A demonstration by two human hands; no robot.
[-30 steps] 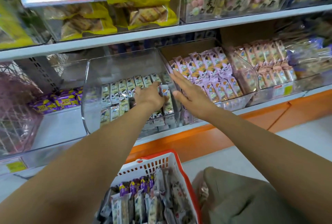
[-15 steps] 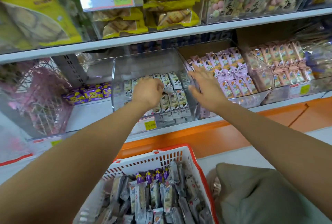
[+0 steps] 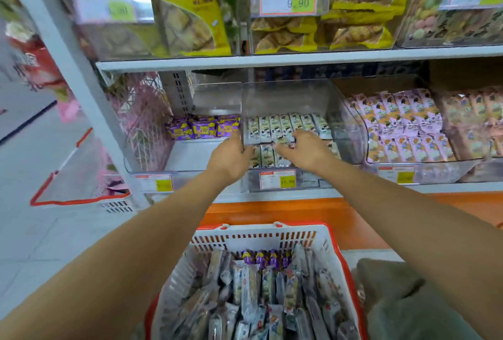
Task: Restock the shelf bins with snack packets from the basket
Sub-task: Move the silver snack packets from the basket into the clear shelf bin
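A clear plastic bin [image 3: 285, 97] on the lower shelf holds rows of white snack packets [image 3: 288, 123]. My left hand [image 3: 230, 158] grips the bin's left wall, thumb inside. My right hand [image 3: 303, 149] is inside the bin, on the front row. Its fingers are curled down and its thumb points left, pinching a white packet [image 3: 283, 160]. Below my arms stands a white basket [image 3: 261, 237] with an orange-red rim. It is packed with upright grey-white packets [image 3: 258, 290] and a few purple ones [image 3: 262, 256].
Purple packets [image 3: 204, 128] lie in the bin to the left and pink ones [image 3: 400, 121] in the bin to the right. Price tags [image 3: 277, 179] hang on the bin fronts. Yellow cracker bags [image 3: 321, 32] fill the shelf above. A grey-green bag [image 3: 394, 293] lies beside the basket.
My left hand moved from the packets to the bin's left wall. My right hand left the bin's right wall and reached onto the front packets. The view shifted left.
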